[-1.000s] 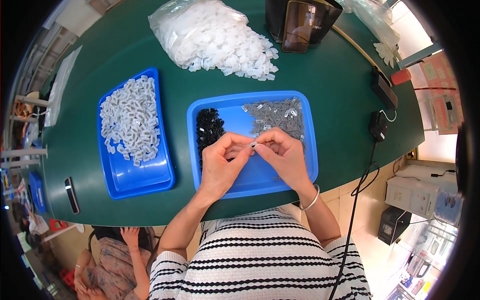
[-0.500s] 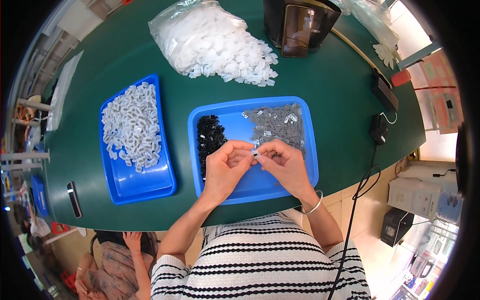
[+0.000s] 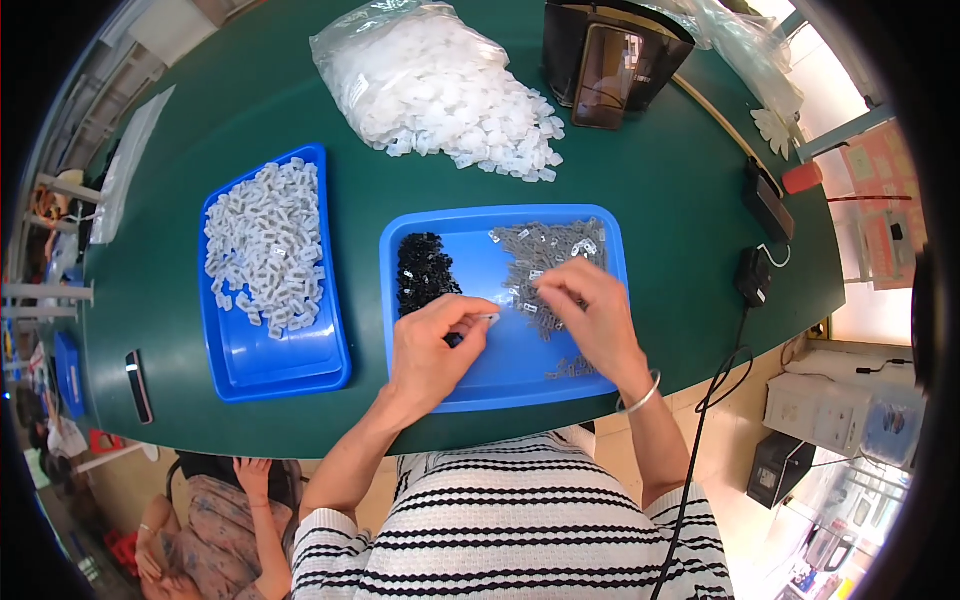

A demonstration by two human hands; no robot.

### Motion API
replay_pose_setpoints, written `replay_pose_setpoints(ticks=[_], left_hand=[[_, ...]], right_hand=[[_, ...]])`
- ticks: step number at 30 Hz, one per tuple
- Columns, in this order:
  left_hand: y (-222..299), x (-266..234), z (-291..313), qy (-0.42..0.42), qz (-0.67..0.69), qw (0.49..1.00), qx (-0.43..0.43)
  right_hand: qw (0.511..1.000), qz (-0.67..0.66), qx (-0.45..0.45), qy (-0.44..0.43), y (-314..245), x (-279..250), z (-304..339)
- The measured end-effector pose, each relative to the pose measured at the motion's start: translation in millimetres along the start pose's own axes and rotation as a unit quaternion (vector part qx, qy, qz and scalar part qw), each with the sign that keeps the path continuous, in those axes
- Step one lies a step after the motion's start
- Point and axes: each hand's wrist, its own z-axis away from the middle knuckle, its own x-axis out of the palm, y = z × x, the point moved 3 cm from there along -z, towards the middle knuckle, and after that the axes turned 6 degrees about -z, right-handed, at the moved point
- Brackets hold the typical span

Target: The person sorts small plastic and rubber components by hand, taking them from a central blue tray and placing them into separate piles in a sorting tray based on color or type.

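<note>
My left hand is closed in a pinch over the middle of the blue tray. Between its thumb and fingertips sits a small whitish plastic piece. My right hand is bent over the heap of small grey parts in the tray's right half. Its thumb and forefinger are pressed together; whatever they hold, if anything, is too small to make out. Left of my left hand lies a heap of small black parts. A few grey parts are scattered below the right hand.
A second blue tray at left carries pale grey clips. Behind, a plastic bag spills white pieces. A phone leans on a black bin. Cables and an adapter lie right. Another person sits at lower left.
My hands were together over the tray around a small piece. They have parted: the left keeps the whitish piece, and the right has moved right to the grey heap.
</note>
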Motion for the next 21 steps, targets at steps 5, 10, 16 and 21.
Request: replay_pose_setpoints(ticks=[5,10,16,21], left_hand=[[-8.7,-8.9,-3.6,0.023,0.009,1.0,-0.017],[-17.7,-3.9,-0.3,0.004,0.07,0.995,-0.071],[-15.3,-2.5,-1.4,-0.006,0.096,0.992,-0.08],[-19.6,2.5,-7.1,-0.012,0.18,0.978,-0.105]], right_hand=[[0.972,0.164,-0.17,-0.005,-5.4,9.5,-19.5],[0.944,0.279,-0.171,-0.031,5.4,23.8,-16.2],[0.953,0.25,-0.166,-0.036,6.3,28.2,-16.4],[0.965,0.198,-0.17,0.004,7.5,19.5,-16.2]])
